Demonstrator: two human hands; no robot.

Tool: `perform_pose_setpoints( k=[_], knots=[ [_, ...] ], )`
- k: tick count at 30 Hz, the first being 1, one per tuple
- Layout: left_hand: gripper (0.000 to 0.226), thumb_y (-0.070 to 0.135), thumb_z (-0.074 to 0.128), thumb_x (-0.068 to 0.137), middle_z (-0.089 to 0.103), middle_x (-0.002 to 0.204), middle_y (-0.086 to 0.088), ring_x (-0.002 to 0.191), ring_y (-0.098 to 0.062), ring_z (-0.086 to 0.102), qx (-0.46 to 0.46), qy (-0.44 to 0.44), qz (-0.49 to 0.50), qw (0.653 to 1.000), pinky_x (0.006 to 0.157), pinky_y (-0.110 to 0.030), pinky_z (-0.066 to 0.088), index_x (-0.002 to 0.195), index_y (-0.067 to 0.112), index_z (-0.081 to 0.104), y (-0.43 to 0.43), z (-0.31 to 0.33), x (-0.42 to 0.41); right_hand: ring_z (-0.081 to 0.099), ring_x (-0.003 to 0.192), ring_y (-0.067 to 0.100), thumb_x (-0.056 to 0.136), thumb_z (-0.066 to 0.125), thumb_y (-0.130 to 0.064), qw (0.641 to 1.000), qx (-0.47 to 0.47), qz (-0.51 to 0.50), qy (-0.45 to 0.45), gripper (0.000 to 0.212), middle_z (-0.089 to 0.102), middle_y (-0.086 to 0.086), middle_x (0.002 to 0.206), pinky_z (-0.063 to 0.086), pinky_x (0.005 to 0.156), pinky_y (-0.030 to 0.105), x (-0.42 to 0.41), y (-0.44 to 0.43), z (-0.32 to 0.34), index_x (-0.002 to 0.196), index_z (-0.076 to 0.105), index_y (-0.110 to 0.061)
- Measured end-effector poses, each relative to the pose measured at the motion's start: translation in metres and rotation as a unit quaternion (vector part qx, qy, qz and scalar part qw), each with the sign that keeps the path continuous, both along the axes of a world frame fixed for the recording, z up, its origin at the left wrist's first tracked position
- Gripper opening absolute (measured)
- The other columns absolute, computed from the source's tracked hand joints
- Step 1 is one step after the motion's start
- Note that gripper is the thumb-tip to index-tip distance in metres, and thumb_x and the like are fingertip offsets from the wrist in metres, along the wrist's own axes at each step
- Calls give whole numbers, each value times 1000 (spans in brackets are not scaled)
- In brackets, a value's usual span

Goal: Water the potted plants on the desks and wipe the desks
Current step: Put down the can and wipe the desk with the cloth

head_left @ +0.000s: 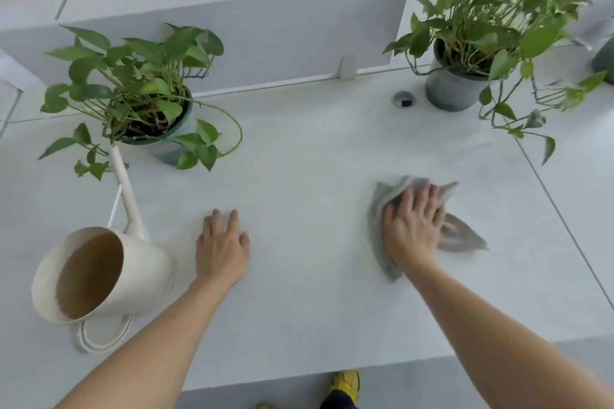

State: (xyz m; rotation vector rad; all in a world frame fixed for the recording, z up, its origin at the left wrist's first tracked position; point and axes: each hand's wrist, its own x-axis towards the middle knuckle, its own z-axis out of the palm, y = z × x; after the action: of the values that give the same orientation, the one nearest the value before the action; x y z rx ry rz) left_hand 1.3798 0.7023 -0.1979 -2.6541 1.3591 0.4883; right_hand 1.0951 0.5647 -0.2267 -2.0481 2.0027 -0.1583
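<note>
We press the grey cloth [382, 229] flat on the desk [299, 159] under our right hand [413, 229], fingers spread for contact. Our left hand [222, 247] rests flat, holding nothing, bracing us. The watering can [96, 272] stands near the left potted plant [143, 96], out of the wiping path.

On the table [299, 149], my left grip [222, 249] lies flat near the front, and the watering can [99, 272] sits just left of it, its spout reaching back to the left potted plant [139, 92]. My right grip [412, 229] rests on the cloth [461, 235], well to the right. The right potted plant [481, 42] stands far back on the right, the cable port [403, 99] just left of it, the divider [265, 33] along the back edge
</note>
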Motion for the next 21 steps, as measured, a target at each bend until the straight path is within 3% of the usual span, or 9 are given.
perform_pose_setpoints(
  k=[3,5,7,9,12,15,18,19,21],
  knots=[
    [54,31,35,102,12,159,-17,146,-34,13,-16,-10,-9,1000,113,-43,24,153,16,24,-17,0,-5,24,150,30,96,37,-53,931,-33,363,20,61,33,11,160,18,118,52,34,59,-15,149,45,-25],
    [54,32,34,102,10,160,-16,146,-34,13,-24,-11,-34,999,114,-42,23,153,17,23,-31,2,-5,30,148,29,96,34,-61,868,-20,494,32,61,37,6,159,29,117,53,13,16,-11,149,44,-32],
    [54,33,34,102,10,160,-17,146,-34,13,-30,-14,-48,998,114,-42,23,153,16,23,-40,2,-2,20,151,25,97,15,-67,901,-43,427,59,65,29,3,163,27,117,56,-21,-54,-8,152,34,-38],
    [54,34,33,103,10,160,-17,146,-34,14,-32,-23,-52,998,114,-41,24,153,16,22,-48,-2,2,-2,155,21,99,6,-62,979,13,178,97,64,7,0,168,5,123,53,-51,-115,4,157,15,-39],
    [54,33,31,103,10,160,-17,147,-33,13,-33,-28,-47,998,115,-41,24,153,16,22,-56,-9,7,-6,154,33,104,14,-37,993,45,-69,82,60,-1,15,167,1,122,57,-27,-122,9,160,11,-16],
    [53,32,32,103,13,159,-18,147,-34,14,-47,-32,-46,997,116,-42,22,152,14,25,-68,-15,12,7,153,34,99,15,-38,983,24,179,25,65,15,18,165,7,119,54,48,-45,-8,157,25,-9],
    [53,29,35,102,18,158,-20,146,-36,17,-65,-29,-51,996,116,-45,22,151,12,28,-86,-20,26,24,150,26,99,27,-55,857,4,515,30,63,29,7,162,15,119,52,59,-23,-6,154,36,-25],
    [53,30,35,102,20,157,-21,145,-37,18,-71,-30,-53,996,116,-46,23,151,11,30,-89,-22,31,31,147,28,97,29,-57,837,-19,545,41,63,33,6,161,21,119,51,51,-52,-6,153,36,-28],
    [53,31,32,102,25,155,-23,144,-38,20,-83,-40,-57,994,117,-48,24,150,9,32,-88,-31,35,31,148,30,94,21,-60,885,-39,457,82,68,29,6,163,22,118,52,34,-123,-5,156,26,-32]
  ],
)
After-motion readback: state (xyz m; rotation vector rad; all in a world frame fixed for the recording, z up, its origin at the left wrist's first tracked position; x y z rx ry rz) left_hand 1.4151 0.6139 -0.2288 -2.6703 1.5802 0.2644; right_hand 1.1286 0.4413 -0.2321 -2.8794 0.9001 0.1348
